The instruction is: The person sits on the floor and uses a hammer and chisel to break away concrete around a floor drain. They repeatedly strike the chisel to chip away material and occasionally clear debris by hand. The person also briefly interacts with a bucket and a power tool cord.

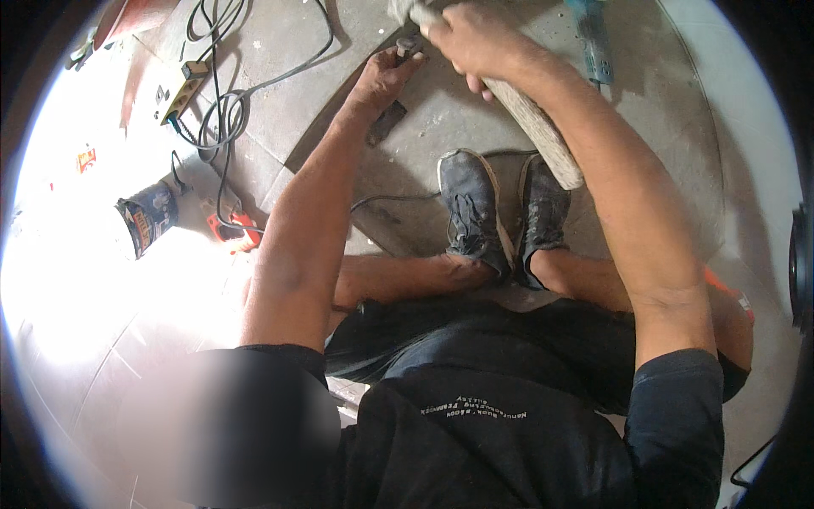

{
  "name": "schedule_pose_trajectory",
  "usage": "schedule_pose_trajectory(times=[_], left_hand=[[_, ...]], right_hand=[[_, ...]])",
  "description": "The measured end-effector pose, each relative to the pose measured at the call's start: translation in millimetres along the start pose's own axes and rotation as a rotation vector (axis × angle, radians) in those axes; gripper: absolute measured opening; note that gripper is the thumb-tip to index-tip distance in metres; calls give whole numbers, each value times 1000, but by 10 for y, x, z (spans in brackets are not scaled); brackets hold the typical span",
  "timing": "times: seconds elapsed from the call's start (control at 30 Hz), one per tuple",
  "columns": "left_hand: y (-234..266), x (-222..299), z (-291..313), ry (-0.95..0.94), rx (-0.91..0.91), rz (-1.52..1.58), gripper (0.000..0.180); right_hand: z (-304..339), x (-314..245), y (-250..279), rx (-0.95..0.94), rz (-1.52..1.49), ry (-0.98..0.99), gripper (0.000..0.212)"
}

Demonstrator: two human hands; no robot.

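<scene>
My right hand (479,42) is wrapped round a hammer with a thick, worn wooden handle (538,136). The handle's free end points back toward my shoes, while the pale, blurred head lies at the top edge of the view. Just left of it, my left hand (386,78) grips what looks like a metal chisel (408,44), its blunt struck end showing above the fingers. The chisel's lower part is hidden. A small dark block-like piece (387,124) lies on the floor beside my left wrist.
A teal power tool (591,38) lies at the far right. To the left are a yellow power strip (182,95), coiled black cables (225,119), a dark printed tub (148,216) and an orange tool (235,227). My shoes (469,204) stand close below my hands.
</scene>
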State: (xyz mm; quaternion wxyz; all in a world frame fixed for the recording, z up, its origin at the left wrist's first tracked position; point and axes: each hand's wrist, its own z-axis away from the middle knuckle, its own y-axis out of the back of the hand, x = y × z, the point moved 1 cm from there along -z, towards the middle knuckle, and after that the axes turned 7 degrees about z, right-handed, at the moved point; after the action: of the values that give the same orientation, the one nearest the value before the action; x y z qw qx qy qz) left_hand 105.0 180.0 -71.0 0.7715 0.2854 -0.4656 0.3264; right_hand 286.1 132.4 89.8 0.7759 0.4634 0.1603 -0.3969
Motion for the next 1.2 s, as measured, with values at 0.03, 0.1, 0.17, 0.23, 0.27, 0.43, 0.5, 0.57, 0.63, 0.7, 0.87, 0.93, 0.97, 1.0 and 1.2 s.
schedule_pose_trajectory(times=[0.03,0.1,0.17,0.23,0.27,0.43,0.5,0.57,0.63,0.7,0.87,0.93,0.97,1.0,1.2], left_hand=[[14,3,4,-7,16,-38,40],[34,31,-21,60,-7,-13,40],[1,75,-39,68,-43,38,41],[52,-34,-49,42,-1,6,41],[50,-38,-48,27,11,-4,41],[24,99,113,-9,7,-27,36],[27,132,176,11,52,14,34],[39,112,193,-36,43,35,32],[75,114,157,-61,17,22,32],[130,252,160,-54,-24,-27,33],[7,241,134,80,-30,-48,40],[-2,96,47,85,-45,-43,41],[-14,76,15,73,-48,-59,41],[-14,36,5,67,-46,-76,42],[-36,-18,-123,80,-96,-121,43]], right_hand=[[21,-114,156,81,-52,57,40],[75,-237,351,220,-257,99,41],[113,-41,76,44,-84,4,39],[89,115,-184,-139,86,-67,38],[89,125,-144,-106,31,-31,39],[39,78,143,200,-31,111,44],[1,114,165,265,3,141,46],[11,142,78,230,30,151,46],[78,87,77,147,-92,-4,46],[149,-2,93,85,-155,-110,46],[-18,266,-62,245,96,188,43],[-289,705,-259,447,447,609,41],[-334,787,-301,461,540,693,40],[-273,675,-268,299,464,526,40],[122,27,72,246,-315,-23,39]])
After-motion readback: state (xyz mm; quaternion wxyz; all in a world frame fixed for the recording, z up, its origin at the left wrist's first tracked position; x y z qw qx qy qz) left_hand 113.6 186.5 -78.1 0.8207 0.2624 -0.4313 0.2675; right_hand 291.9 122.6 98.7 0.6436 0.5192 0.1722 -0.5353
